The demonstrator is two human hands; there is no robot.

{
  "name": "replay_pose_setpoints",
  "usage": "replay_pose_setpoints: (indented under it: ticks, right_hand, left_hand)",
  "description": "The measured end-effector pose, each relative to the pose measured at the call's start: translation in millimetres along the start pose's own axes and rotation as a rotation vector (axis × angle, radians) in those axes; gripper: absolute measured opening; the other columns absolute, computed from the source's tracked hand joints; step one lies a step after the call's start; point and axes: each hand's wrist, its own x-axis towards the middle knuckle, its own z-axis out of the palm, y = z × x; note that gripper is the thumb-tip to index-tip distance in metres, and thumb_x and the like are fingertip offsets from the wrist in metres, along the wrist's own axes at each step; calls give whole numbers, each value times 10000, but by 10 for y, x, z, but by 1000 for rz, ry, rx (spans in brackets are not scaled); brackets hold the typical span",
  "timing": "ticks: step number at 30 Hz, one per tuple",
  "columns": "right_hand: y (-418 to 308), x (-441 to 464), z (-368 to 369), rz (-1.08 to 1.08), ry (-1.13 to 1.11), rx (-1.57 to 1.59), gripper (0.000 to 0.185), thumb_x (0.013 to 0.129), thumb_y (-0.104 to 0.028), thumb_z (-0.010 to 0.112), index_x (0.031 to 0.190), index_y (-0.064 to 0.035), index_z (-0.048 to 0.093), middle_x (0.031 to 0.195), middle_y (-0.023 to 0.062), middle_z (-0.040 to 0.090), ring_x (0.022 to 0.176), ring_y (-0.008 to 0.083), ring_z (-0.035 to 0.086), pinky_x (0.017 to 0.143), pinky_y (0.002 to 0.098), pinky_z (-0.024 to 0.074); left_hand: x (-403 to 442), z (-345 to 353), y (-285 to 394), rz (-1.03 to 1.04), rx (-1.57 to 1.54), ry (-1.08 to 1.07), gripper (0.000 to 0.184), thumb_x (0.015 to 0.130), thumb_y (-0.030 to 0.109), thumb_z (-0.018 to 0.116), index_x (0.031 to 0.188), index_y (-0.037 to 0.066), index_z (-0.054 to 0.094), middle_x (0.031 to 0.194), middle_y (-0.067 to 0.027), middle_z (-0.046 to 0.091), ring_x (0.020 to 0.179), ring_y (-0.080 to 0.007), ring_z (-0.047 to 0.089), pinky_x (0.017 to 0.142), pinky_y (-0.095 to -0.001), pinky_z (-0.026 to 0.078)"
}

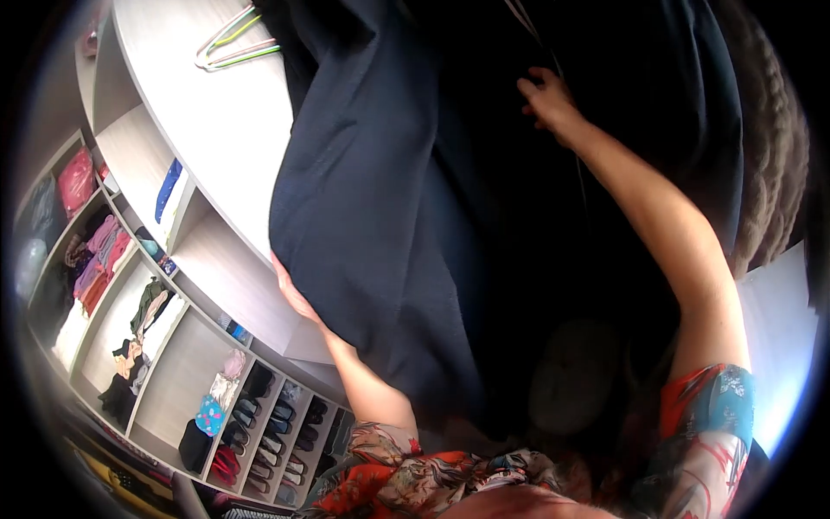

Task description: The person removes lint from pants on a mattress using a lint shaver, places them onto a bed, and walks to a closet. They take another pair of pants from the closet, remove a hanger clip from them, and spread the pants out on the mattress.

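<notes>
A large dark navy garment (372, 173) fills the middle of the view, its front hanging apart over a black inner side. My right hand (549, 104) is at the upper right of the garment, in front of the black area, with its fingers apart and slightly bent; nothing shows between them. On the garment's left edge is my left hand (292, 290), mostly behind the cloth, and its fingers are hidden. Several light-coloured hangers (238, 52) lie on the white surface (207, 104) at the upper left.
Open shelves (181, 381) with folded clothes (102, 259) and rows of shoes (272, 424) stand at the left and lower left. A brown-grey furry item (769, 138) hangs at the right, above a pale surface (782, 320).
</notes>
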Motion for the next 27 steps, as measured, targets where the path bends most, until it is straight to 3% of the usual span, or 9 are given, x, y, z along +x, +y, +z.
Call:
replay_pose_setpoints:
  ticks: [3,6,7,8,12,16,20,22,27]
  right_hand:
    - [-99,-87,-96,37,-76,17,585,890,-373,469,1363,-83,281,1191,127,492,934,181,546,699,313,482]
    - [-448,-317,-4,40,-66,-7,588,884,-380,479,1356,-79,298,1189,128,495,950,186,544,708,314,477]
    - [-589,-389,23,67,-79,6,596,877,-408,486,1346,-78,322,1187,127,498,984,197,539,736,325,477]
    - [-647,-437,42,52,-96,11,622,865,-445,487,1342,-79,330,1187,128,498,1005,205,530,761,347,471]
    - [-786,-566,113,16,-180,59,770,776,-604,517,1316,-72,382,1195,146,496,1060,250,502,859,438,421]
    - [-1250,-863,233,-33,-353,262,884,707,-704,515,1318,-78,389,1208,169,488,1128,275,458,937,502,339]
    - [-1307,-829,448,-184,-367,192,850,715,-582,621,1295,-2,395,1222,203,487,1117,303,481,949,400,378]
    - [-1274,-860,511,-203,-381,160,456,838,-285,590,1159,32,524,1040,165,606,930,247,594,837,334,465]
    - [-1066,-636,446,-108,-120,382,362,885,-228,522,1148,20,535,1002,135,615,886,219,583,795,325,458]
  left_hand:
    - [5,267,580,-361,-357,122,462,916,333,436,1185,-40,492,1118,-161,569,944,-213,595,884,-310,458]
    - [18,255,944,-318,-220,180,423,929,303,408,1134,-47,529,1088,-159,578,931,-217,591,878,-308,447]
    - [43,286,1314,-530,-493,134,407,854,233,530,1127,-68,518,1091,-151,567,1012,-232,542,935,-318,403]
    - [17,310,1413,-664,-682,84,373,835,193,548,1106,-63,530,1090,-142,568,991,-234,547,922,-319,410]
    - [-180,441,1419,-569,-780,-420,321,806,67,557,1111,-34,542,1062,-106,597,959,-189,569,892,-300,428]
    - [-290,616,1344,-494,-635,-641,293,803,11,599,1090,-25,554,995,-46,605,882,-116,563,816,-237,442]
    - [-454,843,1127,-345,-440,-738,340,810,23,613,1136,-27,529,1023,-42,596,930,-104,546,848,-242,427]
    - [-458,983,1143,-228,-375,-723,334,790,2,619,1110,-36,532,980,-95,640,884,-114,584,794,-235,455]
    - [-220,1190,769,-301,-398,-1054,263,795,128,669,1011,12,573,818,-1,580,743,-50,531,677,-193,439]
